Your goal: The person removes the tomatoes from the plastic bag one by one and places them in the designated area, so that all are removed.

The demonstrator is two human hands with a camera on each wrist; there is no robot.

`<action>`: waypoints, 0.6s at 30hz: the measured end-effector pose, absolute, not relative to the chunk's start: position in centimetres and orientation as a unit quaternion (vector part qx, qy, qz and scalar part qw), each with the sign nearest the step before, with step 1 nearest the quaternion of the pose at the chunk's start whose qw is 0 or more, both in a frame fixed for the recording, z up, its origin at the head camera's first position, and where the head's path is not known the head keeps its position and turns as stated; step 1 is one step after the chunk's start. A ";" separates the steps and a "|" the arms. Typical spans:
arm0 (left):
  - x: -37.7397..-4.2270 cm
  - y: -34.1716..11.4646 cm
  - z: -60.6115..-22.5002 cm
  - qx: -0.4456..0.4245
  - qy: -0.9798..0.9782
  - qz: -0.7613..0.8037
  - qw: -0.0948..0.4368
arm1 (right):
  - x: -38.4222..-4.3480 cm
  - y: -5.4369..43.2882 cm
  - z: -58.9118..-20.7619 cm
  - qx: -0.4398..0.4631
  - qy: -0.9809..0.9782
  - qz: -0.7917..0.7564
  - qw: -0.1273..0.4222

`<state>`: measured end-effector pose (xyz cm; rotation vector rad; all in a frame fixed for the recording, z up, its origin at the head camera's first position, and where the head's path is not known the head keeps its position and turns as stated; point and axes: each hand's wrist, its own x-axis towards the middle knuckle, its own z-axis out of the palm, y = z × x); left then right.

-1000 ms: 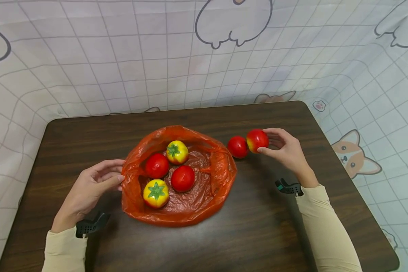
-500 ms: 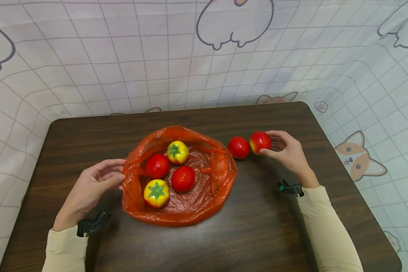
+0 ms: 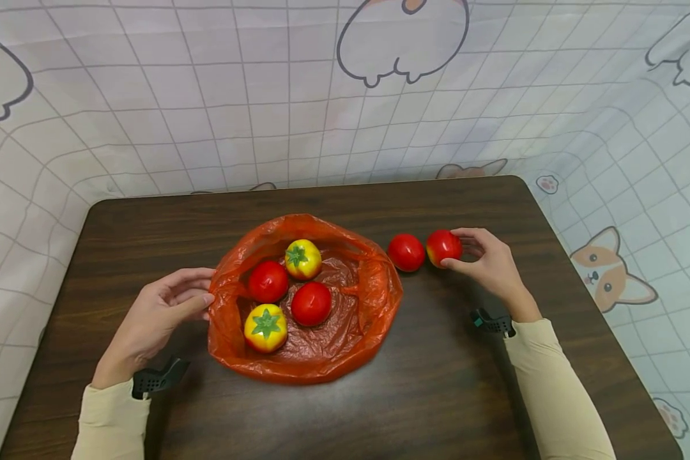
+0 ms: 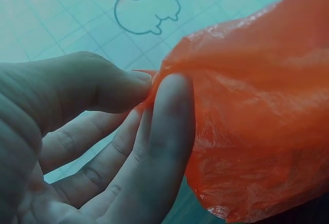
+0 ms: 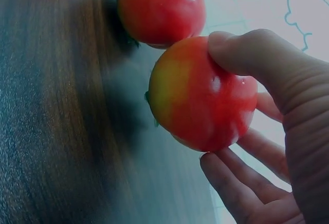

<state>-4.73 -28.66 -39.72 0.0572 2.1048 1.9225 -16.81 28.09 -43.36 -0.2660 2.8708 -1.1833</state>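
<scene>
In the head view, the right hand [image 3: 491, 267] gripped a red-and-yellow tomato [image 3: 443, 249] between thumb and fingers. A second tomato [image 3: 406, 252] lay just beside it at nine o'clock. Beyond, near nine o'clock, a red-orange plastic bag [image 3: 377, 294] held four tomatoes [image 3: 312, 304]; the left hand [image 3: 154, 314] pinched its nine-o'clock rim.

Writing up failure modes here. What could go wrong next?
1. The left hand pinches the thin orange bag at one edge; it might slip or tear.
2. The right hand holds a smooth, glossy fruit, which could slip.
3. The loose red fruit sits close beside it; a nudge might roll it away.
</scene>
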 end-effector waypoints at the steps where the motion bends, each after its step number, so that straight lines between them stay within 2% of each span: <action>1: -4.7 -28.7 -39.7 0.019 0.731 0.667 0.145 | -16.9 28.1 -43.4 -0.088 0.922 -0.377 0.012; 18: -4.6 -28.6 -39.6 0.016 0.734 0.663 0.144 | -17.1 27.9 -43.5 -0.124 0.934 -0.333 0.015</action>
